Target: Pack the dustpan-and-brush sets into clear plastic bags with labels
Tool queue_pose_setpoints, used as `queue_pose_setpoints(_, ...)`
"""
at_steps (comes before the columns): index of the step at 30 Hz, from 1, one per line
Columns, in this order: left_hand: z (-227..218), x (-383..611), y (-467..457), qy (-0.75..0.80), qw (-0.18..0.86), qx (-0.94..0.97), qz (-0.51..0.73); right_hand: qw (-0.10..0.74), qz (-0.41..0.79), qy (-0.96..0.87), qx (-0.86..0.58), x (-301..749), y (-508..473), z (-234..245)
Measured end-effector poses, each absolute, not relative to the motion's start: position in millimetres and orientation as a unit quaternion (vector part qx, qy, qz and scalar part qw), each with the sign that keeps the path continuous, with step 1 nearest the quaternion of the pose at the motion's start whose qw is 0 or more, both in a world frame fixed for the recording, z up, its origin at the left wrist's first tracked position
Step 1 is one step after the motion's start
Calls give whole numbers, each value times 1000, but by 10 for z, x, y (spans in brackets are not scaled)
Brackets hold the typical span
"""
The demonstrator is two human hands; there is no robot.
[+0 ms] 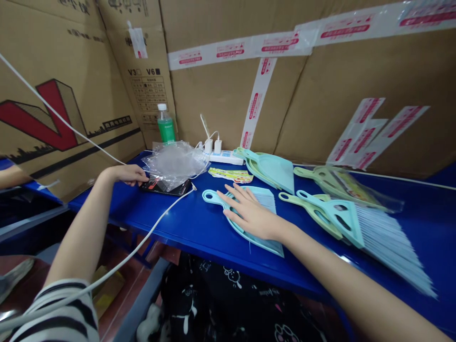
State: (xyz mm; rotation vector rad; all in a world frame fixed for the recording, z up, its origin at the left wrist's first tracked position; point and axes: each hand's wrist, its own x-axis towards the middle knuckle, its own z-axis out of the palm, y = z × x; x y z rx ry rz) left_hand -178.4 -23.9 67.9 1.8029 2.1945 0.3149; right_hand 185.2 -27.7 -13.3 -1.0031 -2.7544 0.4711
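Observation:
My right hand [254, 216] lies flat, fingers spread, on a light blue dustpan [274, 249] with a blue-bristled brush [266, 197] in it. At the left, my left hand [131, 175] is closed at the near-left corner of a flat black packet [167, 189], its fingertips on the edge. A pile of clear plastic bags [174, 161] partly covers that packet. Farther right lie a light blue hand brush [356, 225] and a green dustpan [317, 213], overlapping. Behind my right hand is a stacked blue and green dustpan set [276, 168].
Printed yellow-green cards [231, 175] lie before a white power strip [226, 156] with plugged-in chargers. A green bottle [166, 126] stands at the back left. A bagged green set [352, 187] lies at right. Cardboard walls [228, 95] enclose the blue table [178, 223]; a white cable [153, 228] crosses it.

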Motion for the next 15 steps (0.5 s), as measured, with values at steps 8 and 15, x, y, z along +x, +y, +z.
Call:
queue_pose_setpoints(8, 514, -1517, -617, 724, 61, 673, 138, 68, 156, -920, -352, 1845, -294, -99)
queue_pose_setpoints(15, 352, -1481, -666, 636, -4, 752, 172, 69, 152, -923, -347, 1851, -285, -109)
